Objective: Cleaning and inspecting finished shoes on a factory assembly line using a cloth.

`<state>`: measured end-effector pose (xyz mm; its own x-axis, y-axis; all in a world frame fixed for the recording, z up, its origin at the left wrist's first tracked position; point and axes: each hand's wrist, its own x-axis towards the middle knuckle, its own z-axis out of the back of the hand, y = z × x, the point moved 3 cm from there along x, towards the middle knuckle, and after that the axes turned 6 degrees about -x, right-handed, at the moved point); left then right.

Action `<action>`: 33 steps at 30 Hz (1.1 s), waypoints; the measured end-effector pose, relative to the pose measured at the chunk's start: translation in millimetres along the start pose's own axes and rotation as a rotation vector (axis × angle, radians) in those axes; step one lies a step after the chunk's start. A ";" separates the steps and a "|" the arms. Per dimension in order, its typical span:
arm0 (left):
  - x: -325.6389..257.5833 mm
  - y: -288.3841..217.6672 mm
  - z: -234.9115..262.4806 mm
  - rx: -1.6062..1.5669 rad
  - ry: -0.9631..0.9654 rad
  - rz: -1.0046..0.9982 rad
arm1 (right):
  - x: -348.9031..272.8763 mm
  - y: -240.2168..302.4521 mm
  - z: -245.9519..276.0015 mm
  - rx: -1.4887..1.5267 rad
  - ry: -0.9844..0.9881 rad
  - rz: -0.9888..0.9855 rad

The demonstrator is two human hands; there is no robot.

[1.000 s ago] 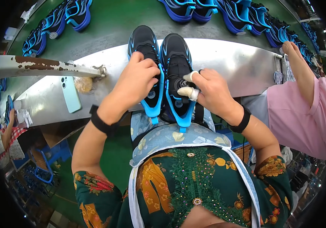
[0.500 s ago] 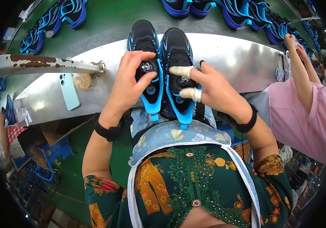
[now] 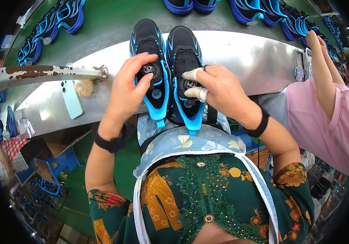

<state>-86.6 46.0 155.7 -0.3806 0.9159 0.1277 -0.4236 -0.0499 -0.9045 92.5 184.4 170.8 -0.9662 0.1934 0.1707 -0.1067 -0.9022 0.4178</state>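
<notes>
1. A pair of black shoes with bright blue trim sits side by side at the upper centre of the frame, toes pointing away, heels overhanging the near edge of a steel bench (image 3: pixel 255 57). Each carries a round dial closure on its tongue.
2. The left hand (image 3: pixel 127 91) pinches the dial of the left shoe (image 3: pixel 148 49) between thumb and fingertips, grasping it.
3. The right hand (image 3: pixel 219 91) lies over the right shoe (image 3: pixel 182 49), two taped fingers (image 3: pixel 192 74) pressed around its dial; whether it is gripped or only touched cannot be told.
4. The shoes look light, with soft uppers and stiffer soles; the dial or the blue heel tab seems the surest hold.
5. A pale green phone (image 3: pixel 71 99) lies on the bench at left.
6. More blue shoes (image 3: pixel 66 16) line a green belt along the top; a co-worker's pink sleeve (image 3: pixel 325 122) fills the right.
</notes>
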 end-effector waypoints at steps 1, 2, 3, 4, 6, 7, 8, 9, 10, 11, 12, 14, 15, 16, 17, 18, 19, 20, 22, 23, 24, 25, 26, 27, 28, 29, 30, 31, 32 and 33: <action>-0.6 -10.1 0.7 0.108 -0.084 -0.030 | -7.3 -6.8 -4.2 -0.031 -0.105 -0.048; -5.8 -19.2 0.6 0.107 -0.083 -0.035 | -15.2 -13.2 -6.4 -0.062 -0.211 -0.095; -14.7 -21.2 -3.4 -0.225 -0.012 0.278 | -23.7 -21.6 -8.1 -0.034 -0.082 -0.173; -31.8 -22.0 -10.9 -0.554 0.062 0.602 | -23.9 -24.5 -9.8 -0.029 -0.082 -0.170; -49.9 -32.3 -39.3 -0.926 0.334 0.754 | -13.0 -44.0 -15.9 0.682 -0.046 -0.337; -55.3 -37.3 -52.6 -0.965 0.303 0.875 | -8.5 -55.6 -14.9 0.709 0.012 -0.437; -58.1 -42.1 -66.6 -1.003 0.271 0.994 | -5.5 -54.0 -16.0 0.708 0.018 -0.427; -55.1 -42.1 -77.2 -1.119 0.121 1.071 | -3.0 -50.3 -16.1 0.598 -0.017 -0.327; -54.0 -31.5 -84.0 -1.117 0.112 1.065 | -2.2 -43.2 -15.7 0.489 -0.052 -0.227; -48.9 -15.4 -92.5 -1.170 0.084 0.957 | -3.6 -38.5 -16.5 0.391 -0.076 -0.196; -41.8 -11.6 -94.9 -1.218 0.058 0.849 | -4.0 -39.4 -17.1 0.393 -0.077 -0.187; -41.1 -16.6 -102.6 -1.010 -0.062 0.754 | -4.8 -42.5 -18.7 0.405 -0.100 -0.195; -44.2 -16.3 -102.2 -0.667 -0.051 0.586 | -8.1 -45.3 -20.2 0.481 -0.083 -0.207; -45.2 -18.3 -100.8 -0.325 -0.040 0.415 | -8.4 -51.2 -17.5 0.482 -0.083 -0.203; -48.7 -14.2 -101.4 -0.448 -0.012 0.540 | -7.9 -60.2 -18.8 0.657 0.049 -0.266; -45.9 -17.7 -98.9 -0.443 -0.018 0.540 | -6.5 -64.6 -20.9 0.833 0.183 -0.325; -45.5 -18.4 -101.2 -0.722 -0.005 0.685 | -6.4 -62.9 -14.2 0.843 0.120 -0.232; -46.1 -18.5 -105.5 -1.004 0.010 0.824 | -4.7 -59.4 -10.3 0.846 0.120 -0.227; -47.9 -17.4 -111.7 -0.983 0.021 0.817 | -3.2 -40.5 -2.0 0.560 0.123 0.097; -46.9 -16.3 -112.2 -0.970 -0.020 0.844 | -0.9 -38.7 -10.5 0.493 0.069 0.088; -46.5 -15.6 -113.0 -0.960 -0.067 0.870 | 0.9 -31.6 -12.1 0.306 0.003 0.086; -45.7 -16.5 -113.9 -0.981 -0.069 0.874 | -2.9 -23.8 -14.0 0.171 -0.086 0.055; -47.7 -16.4 -115.5 -0.983 -0.068 0.877 | -8.4 -17.8 -14.4 0.034 -0.175 0.025; -48.5 -14.5 -116.6 -1.005 -0.064 0.863 | -9.1 -17.2 -13.9 0.032 -0.173 0.029; -48.9 -13.0 -117.4 -1.026 -0.060 0.850 | -10.1 -18.1 -11.6 0.055 -0.188 0.027; -48.0 -12.5 -117.8 -1.038 -0.052 0.827 | -10.3 -19.7 -8.8 0.077 -0.203 0.026; -49.5 -11.9 -118.1 -1.043 -0.056 0.830 | -10.1 -19.6 -3.7 0.078 -0.197 0.027; -50.0 -11.6 -117.7 -1.022 -0.054 0.817 | -7.6 -20.1 2.0 0.215 -0.099 0.006; -50.7 -11.1 -117.9 -1.000 -0.052 0.803 | -5.4 -20.4 2.4 0.351 -0.001 -0.016; -49.7 -12.6 -120.5 -0.976 -0.039 0.789 | -8.1 -21.1 -3.0 0.208 -0.077 0.019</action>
<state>36.6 49.2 111.7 -0.2841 0.7574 -0.5879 0.7081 -0.2476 -0.6612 101.9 200.7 157.9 -0.9459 0.2131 0.2447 -0.0300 -0.8084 0.5879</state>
